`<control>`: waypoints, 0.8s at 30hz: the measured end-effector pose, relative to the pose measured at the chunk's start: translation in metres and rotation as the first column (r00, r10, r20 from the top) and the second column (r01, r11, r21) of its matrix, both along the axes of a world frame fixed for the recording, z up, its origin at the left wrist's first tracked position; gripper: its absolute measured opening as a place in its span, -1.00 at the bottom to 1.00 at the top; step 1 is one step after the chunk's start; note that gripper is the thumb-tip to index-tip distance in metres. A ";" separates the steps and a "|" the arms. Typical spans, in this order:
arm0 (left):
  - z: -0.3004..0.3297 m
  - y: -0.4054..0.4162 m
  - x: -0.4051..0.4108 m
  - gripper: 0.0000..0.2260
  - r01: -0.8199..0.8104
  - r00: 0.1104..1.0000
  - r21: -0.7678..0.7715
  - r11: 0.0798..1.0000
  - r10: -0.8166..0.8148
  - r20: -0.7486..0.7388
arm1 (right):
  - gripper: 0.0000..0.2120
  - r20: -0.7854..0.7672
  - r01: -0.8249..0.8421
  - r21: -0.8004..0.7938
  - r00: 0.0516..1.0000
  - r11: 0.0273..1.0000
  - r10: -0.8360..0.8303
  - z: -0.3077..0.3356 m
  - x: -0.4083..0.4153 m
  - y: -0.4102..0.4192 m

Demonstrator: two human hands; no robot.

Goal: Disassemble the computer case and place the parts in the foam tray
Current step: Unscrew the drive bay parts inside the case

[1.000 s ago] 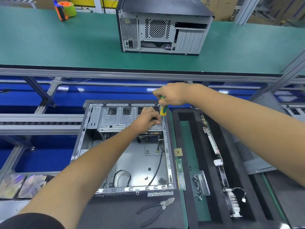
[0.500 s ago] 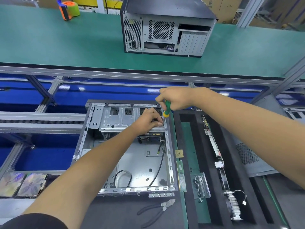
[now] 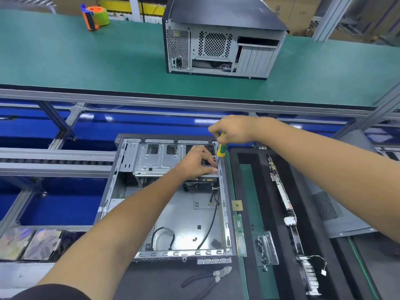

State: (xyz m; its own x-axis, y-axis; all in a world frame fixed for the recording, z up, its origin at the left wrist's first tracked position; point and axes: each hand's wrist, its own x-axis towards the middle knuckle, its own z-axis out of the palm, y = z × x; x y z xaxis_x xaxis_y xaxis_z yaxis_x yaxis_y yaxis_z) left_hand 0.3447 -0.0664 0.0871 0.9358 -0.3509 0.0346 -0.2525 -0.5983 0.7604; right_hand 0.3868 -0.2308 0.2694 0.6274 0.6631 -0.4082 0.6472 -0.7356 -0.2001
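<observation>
Fingers of the right hand (image 3: 232, 128) curl round a green-and-yellow screwdriver (image 3: 221, 149) while the left hand (image 3: 195, 162) pinches the stiff, light, sharp-edged sheet-metal drive bracket (image 3: 155, 158) at the open computer case (image 3: 173, 215)'s far right corner, probably best lifted by its folded front lip.

The open case (image 3: 173, 202) lies left of the foam tray (image 3: 236, 180) (pliers (image 3: 205, 280) in front); another case (image 3: 220, 40) stands behind.
</observation>
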 end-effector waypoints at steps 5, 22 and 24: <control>0.001 -0.002 -0.002 -0.89 -0.016 1.000 -0.008 1.000 0.016 0.008 | -0.85 -0.084 0.063 0.104 0.995 0.993 -0.054 -0.009 -0.007 0.009; -0.002 -0.005 0.000 -0.83 -0.051 0.999 0.019 0.999 0.051 0.017 | -0.95 0.025 0.026 -0.013 0.999 1.000 -0.026 -0.005 -0.003 0.017; -0.003 -0.006 0.000 -0.79 -0.065 0.998 0.020 0.998 0.065 0.007 | -0.81 0.247 -0.011 -0.141 0.968 0.990 0.046 -0.005 -0.002 0.019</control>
